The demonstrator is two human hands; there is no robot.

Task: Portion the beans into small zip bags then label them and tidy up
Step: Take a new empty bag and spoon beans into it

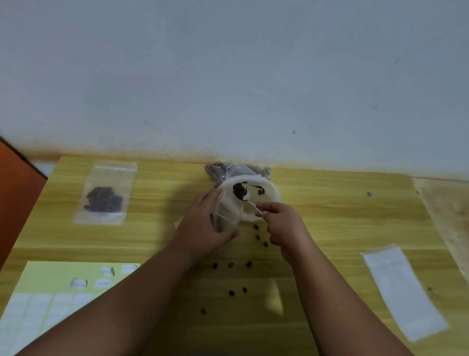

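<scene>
Pale wall behind, yellow wood-grain worktop (337, 214) in front. Left hand (204, 228) closed around small zip bag (224, 219), holding mouth open and tilted toward white bowl (271, 193), presumably so spoon can tip straight in. Right hand (285, 226) pinching handle of spoon (242, 192) with fingers (264, 208) closed on it; spoon loaded with dark beans, poised over bowl just beside bag mouth. Few beans left in bowl. Bulk bean bag (217, 171) behind bowl against wall, kept within reach for refills. Filled zip bag (106, 193) flat at far left, well apart, seemingly set aside as done. Loose beans (230, 264) scattered on worktop between forearms, likely spills needing pickup at tidy-up. Label sheet (50, 289) near left, some labels already peeled. Empty bag strip (404, 292) at right, ready for next portion. Judged mid-portioning, second bag being filled.
</scene>
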